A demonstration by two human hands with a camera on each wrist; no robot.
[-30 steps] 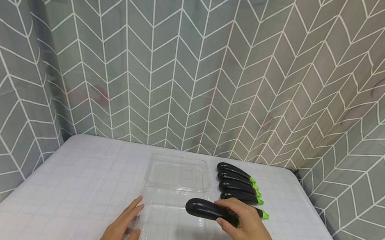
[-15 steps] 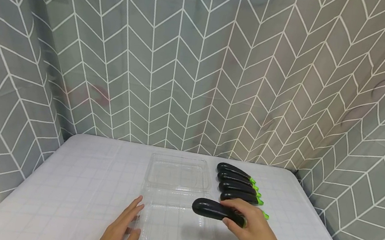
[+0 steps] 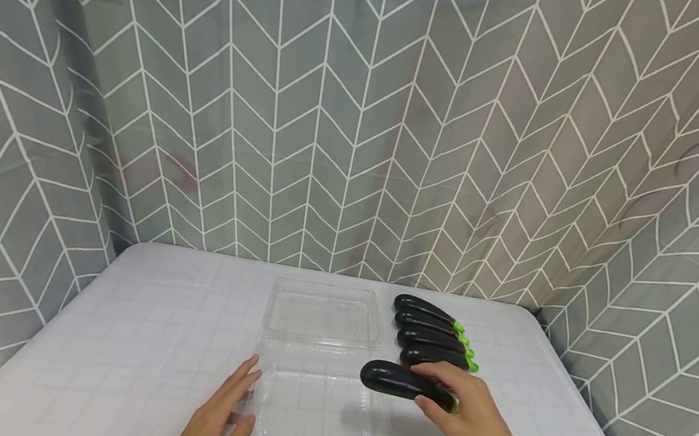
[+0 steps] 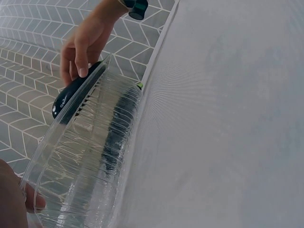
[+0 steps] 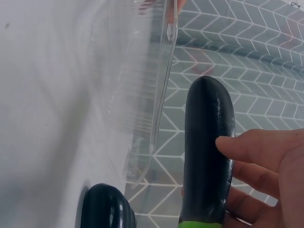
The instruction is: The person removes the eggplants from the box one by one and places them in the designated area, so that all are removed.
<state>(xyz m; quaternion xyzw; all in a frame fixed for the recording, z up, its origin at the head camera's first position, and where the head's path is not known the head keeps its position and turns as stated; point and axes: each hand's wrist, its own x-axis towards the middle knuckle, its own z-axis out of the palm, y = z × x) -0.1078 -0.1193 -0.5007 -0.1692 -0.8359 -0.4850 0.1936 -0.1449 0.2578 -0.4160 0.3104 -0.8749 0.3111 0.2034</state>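
Note:
My right hand (image 3: pixel 463 412) grips a glossy black eggplant (image 3: pixel 389 378) by its stem half, between thumb and fingers. Its rounded end points left, above the right side of a clear plastic clamshell box (image 3: pixel 316 413). In the right wrist view the thumb presses the side of this eggplant (image 5: pixel 209 142), and a bit of green cap shows at the bottom. My left hand (image 3: pixel 218 417) rests at the box's left edge, fingers extended, touching the rim. Through the clear wall in the left wrist view, dark eggplants (image 4: pixel 118 128) show beyond the box.
Several eggplants (image 3: pixel 429 338) with green stems lie in a row at the back right of the white-covered table (image 3: pixel 155 340). The box's lid (image 3: pixel 324 316) lies open behind its base. A grey curtain (image 3: pixel 335 133) with white chevron lines stands behind the table.
My right hand has moved slightly to the right with the eggplant. It now covers the green stem of the nearest eggplant in the row. My left hand stays in place.

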